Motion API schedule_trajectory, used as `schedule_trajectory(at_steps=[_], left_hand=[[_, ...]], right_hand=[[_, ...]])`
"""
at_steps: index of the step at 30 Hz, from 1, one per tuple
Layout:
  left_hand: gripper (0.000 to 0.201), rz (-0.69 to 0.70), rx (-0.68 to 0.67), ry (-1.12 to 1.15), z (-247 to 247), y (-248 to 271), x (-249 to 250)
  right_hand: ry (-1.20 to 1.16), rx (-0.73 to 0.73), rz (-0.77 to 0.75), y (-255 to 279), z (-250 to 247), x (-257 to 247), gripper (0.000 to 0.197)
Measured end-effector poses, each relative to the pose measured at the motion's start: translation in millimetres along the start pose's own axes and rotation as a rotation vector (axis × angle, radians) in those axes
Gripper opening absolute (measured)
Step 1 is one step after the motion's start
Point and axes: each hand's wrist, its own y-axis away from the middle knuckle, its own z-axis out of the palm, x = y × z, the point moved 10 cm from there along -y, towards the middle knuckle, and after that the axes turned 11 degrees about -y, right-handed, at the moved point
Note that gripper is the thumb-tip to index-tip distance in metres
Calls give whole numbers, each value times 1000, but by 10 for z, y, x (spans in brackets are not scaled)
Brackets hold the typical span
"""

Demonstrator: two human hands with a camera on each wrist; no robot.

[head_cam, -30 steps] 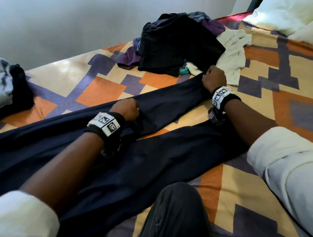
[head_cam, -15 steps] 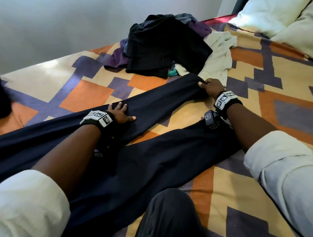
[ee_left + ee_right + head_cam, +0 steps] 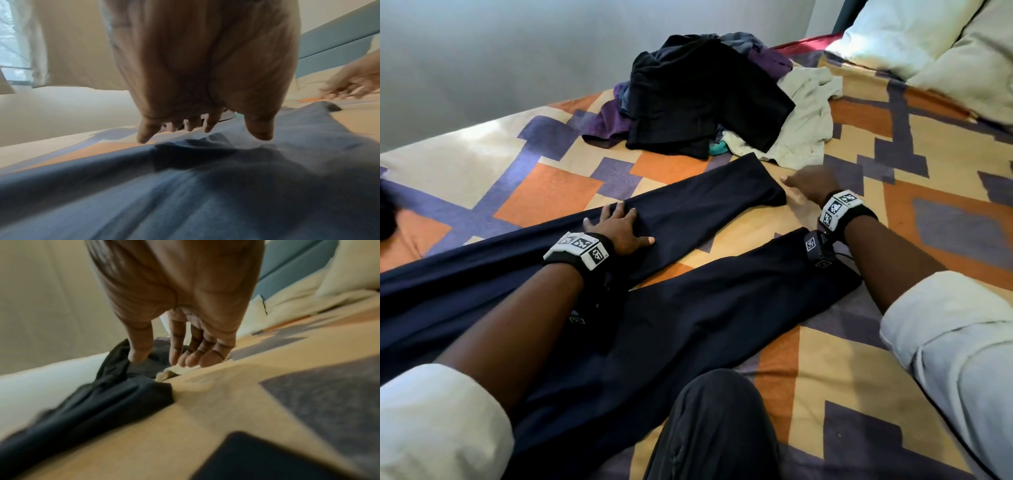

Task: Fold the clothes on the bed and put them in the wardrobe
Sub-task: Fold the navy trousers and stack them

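Two hands over one pair of dark navy trousers (image 3: pixel 688 308), spread flat across patterned bed cover (image 3: pixel 842 377) in orange, cream and purple blocks. Trouser legs laid in a narrow V, hems toward the pillows: far leg (image 3: pixel 705 198) ending just short of clothes pile, near leg (image 3: pixel 739 291) ending under right wrist. Left hand (image 3: pixel 619 231) palm-down on far leg, fingers (image 3: pixel 616 214) straight and spread, pressing cloth flat, gripping nothing; same seen from left wrist view, fingertips (image 3: pixel 260 131) on blue-grey cloth. Right hand (image 3: pixel 810 183) just beside hem of far leg, over bare cover, fingers (image 3: pixel 195 356) extended and loosely together, thumb apart; holding nothing, though contact with hem hard to judge in blurred right wrist view, possibly thumb tip brushing dark cloth (image 3: pixel 115 395). Unfolded clothes pile (image 3: pixel 705 99) beyond the hems, near the wall: black garment on top, purple piece (image 3: pixel 606 123) at left edge, pale cream garment (image 3: pixel 808 126) at right, small teal scrap beneath. Pillows (image 3: pixel 911 37), pale, at far right corner of bed. Rolled white sleeves (image 3: pixel 945 325) on both forearms, marker wristbands (image 3: pixel 840 209) on both wrists. Dark-trousered knee (image 3: pixel 715 421) at lower centre, resting on bed edge.
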Motion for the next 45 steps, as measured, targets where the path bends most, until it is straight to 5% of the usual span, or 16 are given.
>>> schedule_trajectory(at_steps=[3, 7, 12, 15, 21, 24, 26, 28, 30, 33, 35, 38, 42, 45], left_hand=[[94, 147, 32, 11, -71, 150, 322], [113, 200, -62, -63, 176, 282, 528], [118, 188, -42, -52, 271, 260, 530], [119, 191, -42, -43, 274, 249, 510], [120, 195, -57, -58, 322, 231, 513], [120, 184, -56, -92, 346, 233, 514], [120, 173, -20, -136, 327, 268, 504], [121, 152, 47, -190, 270, 331, 500], [120, 130, 102, -211, 196, 430, 483], [109, 101, 100, -133, 154, 627, 385], [95, 59, 113, -14, 141, 828, 195], [70, -40, 228, 161, 125, 1200, -365], [50, -248, 399, 304, 277, 1985, -1570], [41, -555, 392, 367, 737, 2766, -2598]], right_hand=[[-70, -159, -38, 82, 179, -148, 40], [319, -343, -174, 190, 504, -240, 58], [714, -147, -430, 327, 517, -475, 19], [774, 21, -546, 385, 451, -644, 22], [1024, -126, -284, 325, 508, -317, 31], [1056, -9, -200, 320, 325, -364, 31], [958, 63, -316, 389, 339, -548, 38], [820, -106, -408, 514, 573, -613, 52], [825, -328, -386, 710, 844, -495, 42], [907, -330, -264, 868, 864, -366, 28], [896, -247, -197, 1034, 883, -487, 25], [783, -156, -291, 1427, 1187, -977, 29], [533, -307, -437, 2136, 1901, -1649, 34], [472, -439, -539, 2920, 2439, -2100, 20]])
